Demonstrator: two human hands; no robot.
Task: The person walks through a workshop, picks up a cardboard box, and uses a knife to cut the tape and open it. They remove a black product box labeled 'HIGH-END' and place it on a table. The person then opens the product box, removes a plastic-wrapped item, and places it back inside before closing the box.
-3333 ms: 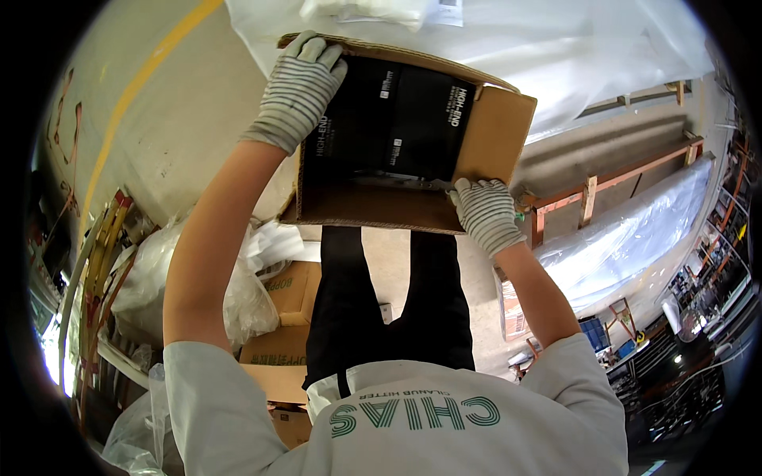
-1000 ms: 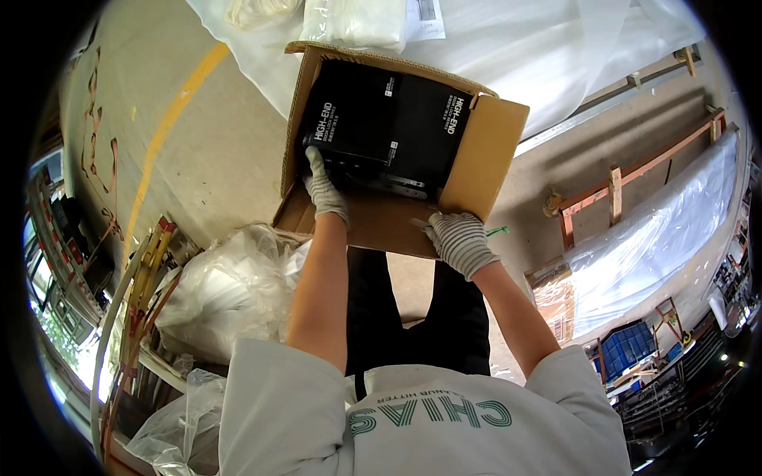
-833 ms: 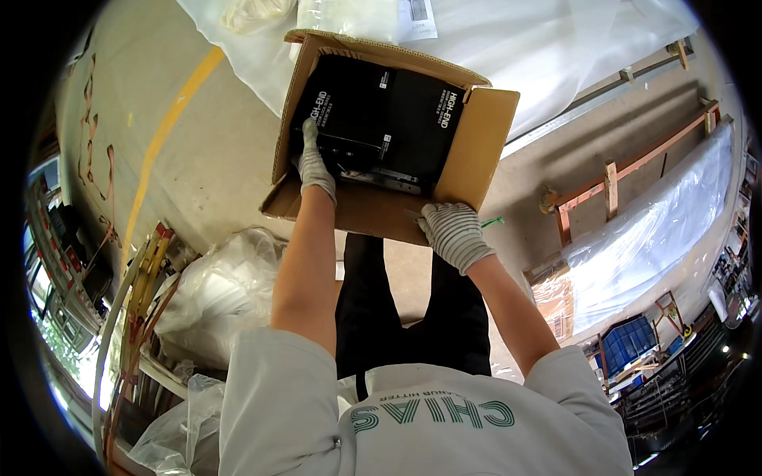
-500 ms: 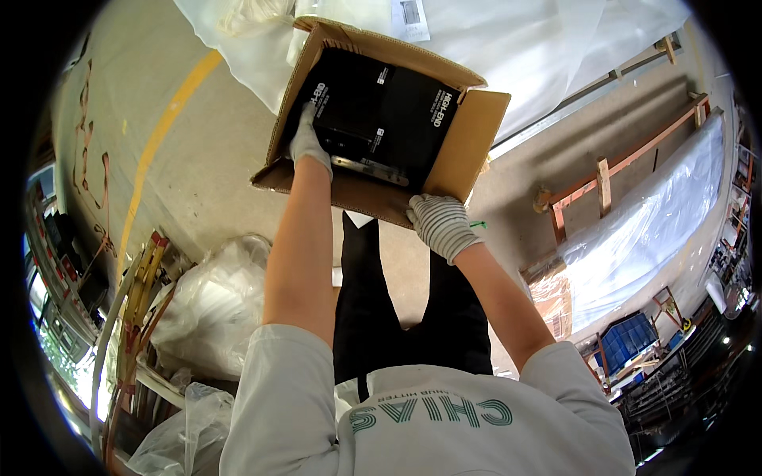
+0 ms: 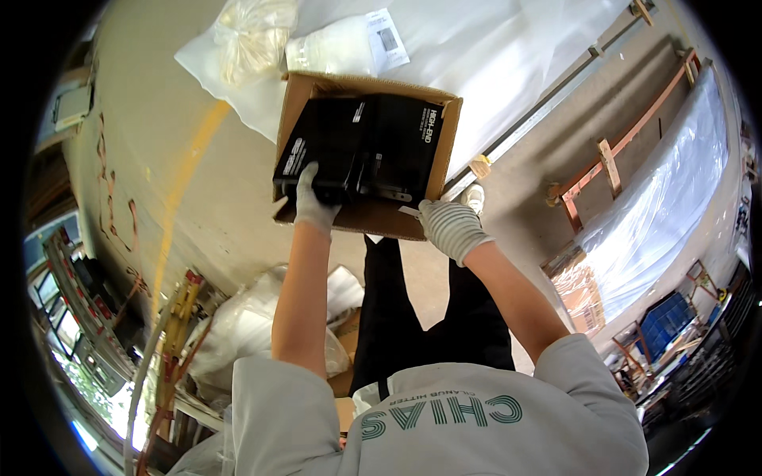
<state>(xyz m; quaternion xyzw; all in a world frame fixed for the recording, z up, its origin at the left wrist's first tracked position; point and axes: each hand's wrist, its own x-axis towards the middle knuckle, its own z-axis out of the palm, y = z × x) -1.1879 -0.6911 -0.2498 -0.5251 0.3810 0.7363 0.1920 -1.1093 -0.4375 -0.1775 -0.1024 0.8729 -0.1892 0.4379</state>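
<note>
An open cardboard box (image 5: 379,224) is in front of me, with black printed boxes inside it. My left hand (image 5: 315,200), in a pale glove, grips the near end of the left black box (image 5: 325,131), which sits tilted and overlaps the carton's left wall. A second black box (image 5: 409,131) lies to the right, inside the carton. My right hand (image 5: 455,230), in a striped glove, is closed on the carton's near right corner. A small white piece (image 5: 409,211) shows beside its fingertips. The fingers under the left black box are hidden.
White plastic sheeting (image 5: 508,55) spreads beyond the carton, with a bagged bundle (image 5: 255,36) on it. Reddish frames (image 5: 611,166) and a film-wrapped stack (image 5: 659,214) stand at the right. Crumpled plastic (image 5: 238,325) and leaning poles (image 5: 176,341) are at the left.
The left black box has shifted left and up over the carton's left wall, with my left hand still on it. The carton sits lower in view, and its right flap no longer shows spread outward.
</note>
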